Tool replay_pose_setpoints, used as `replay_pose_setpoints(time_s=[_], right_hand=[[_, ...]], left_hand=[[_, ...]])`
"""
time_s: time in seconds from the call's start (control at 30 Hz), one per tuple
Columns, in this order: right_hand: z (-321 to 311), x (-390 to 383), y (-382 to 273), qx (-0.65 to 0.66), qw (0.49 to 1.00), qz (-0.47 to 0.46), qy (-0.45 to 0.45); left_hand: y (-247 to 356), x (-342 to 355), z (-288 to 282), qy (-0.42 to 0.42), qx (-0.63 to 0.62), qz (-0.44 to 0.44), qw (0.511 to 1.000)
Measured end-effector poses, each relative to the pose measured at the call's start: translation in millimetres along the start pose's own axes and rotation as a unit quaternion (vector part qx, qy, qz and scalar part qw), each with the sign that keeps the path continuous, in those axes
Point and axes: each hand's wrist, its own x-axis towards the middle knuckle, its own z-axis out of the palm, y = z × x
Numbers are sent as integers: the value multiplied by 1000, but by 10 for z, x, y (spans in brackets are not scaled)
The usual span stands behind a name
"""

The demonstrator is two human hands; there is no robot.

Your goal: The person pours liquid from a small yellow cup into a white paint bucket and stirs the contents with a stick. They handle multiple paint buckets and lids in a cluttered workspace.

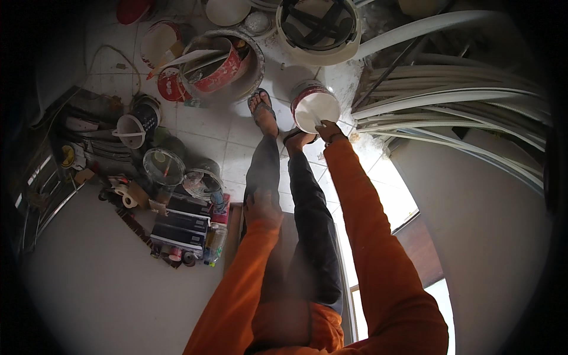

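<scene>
My right hand (329, 131) is closed at the near rim of a red and white bucket (300, 94), gripping a thin pale-handled tool (316, 119) that reaches into the white paint-like contents. The tool's far end is not visible, so its kind is unclear. On my left knee lies my left hand (262, 207), fingers spread over the dark trousers, holding nothing. Both arms wear orange sleeves. My sandalled feet are on the tiles, the right one partly hidden behind the right hand and bucket.
Beyond the bucket lies an upturned white hard hat (319, 53). A large tub (258, 77) holds a red bucket (219, 77) with tools. Long white strips (449, 97) crowd the right. Several buckets, including a dark one (145, 112), and boxes (180, 222) stand left.
</scene>
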Motion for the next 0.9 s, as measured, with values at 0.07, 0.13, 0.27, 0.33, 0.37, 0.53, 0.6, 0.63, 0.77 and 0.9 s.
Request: replay_pose_setpoints(time_s=[0.07, 0.13, 0.27, 0.33, 0.37, 0.53, 0.6, 0.63, 0.77, 0.9], right_hand=[[4, -439, -398, 141, 982, 58, -115], [-28, -525, -318, 134, 990, 30, -24], [-101, -454, -209, 158, 983, 63, -64], [-146, -402, -179, 204, 971, 72, -104], [-140, -350, -155, 139, 987, 48, -68], [-41, -173, -184, -271, 962, -31, 6], [18, -208, -288, -278, 960, -9, 1], [133, -426, -550, -199, 980, 15, -19], [246, -289, -367, -156, 985, 30, 73], [82, 9, -173, -229, 972, 19, -58]], left_hand=[[-151, -94, -68, 12, 38, -2, 999], [-92, -85, -83, 20, 45, 15, 999], [-74, -66, -46, 26, 29, 4, 999], [-76, -67, -41, 26, 23, -6, 999], [-64, -66, -43, 24, 21, -8, 999], [-37, -45, -47, 4, 19, 7, 1000], [-63, -60, -16, 3, 22, 10, 1000], [-182, -116, -42, -2, 29, -14, 999], [-108, -104, -80, -12, 22, -22, 999], [-41, -68, -41, 1, 16, -11, 1000]])
